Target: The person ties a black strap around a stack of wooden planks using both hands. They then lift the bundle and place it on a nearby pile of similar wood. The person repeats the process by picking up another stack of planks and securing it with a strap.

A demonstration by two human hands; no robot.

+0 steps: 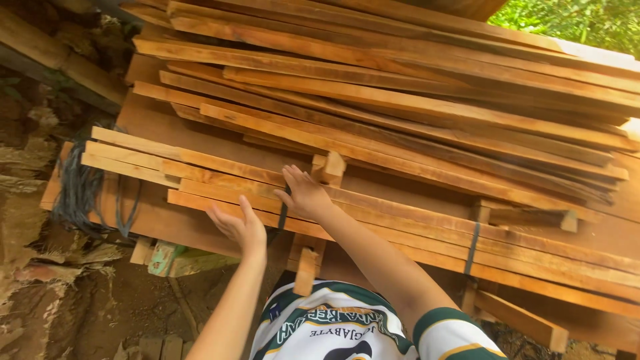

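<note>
— Which boards is that person at?

— The bundle of long reddish-brown planks [400, 220], lying flat and strapped with a dark band (rough-sawn, ends uneven), low in the timber stack.

— And the little piece?

— A short wood block [331, 167] stands on top of that bundle, just beside the fingers.

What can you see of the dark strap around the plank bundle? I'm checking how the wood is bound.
The dark strap is a narrow grey-black band running upright across the edges of the lower planks, taut and flat against them. A second like band shows beside the right hand, partly hidden. Where their ends go cannot be seen.
</note>
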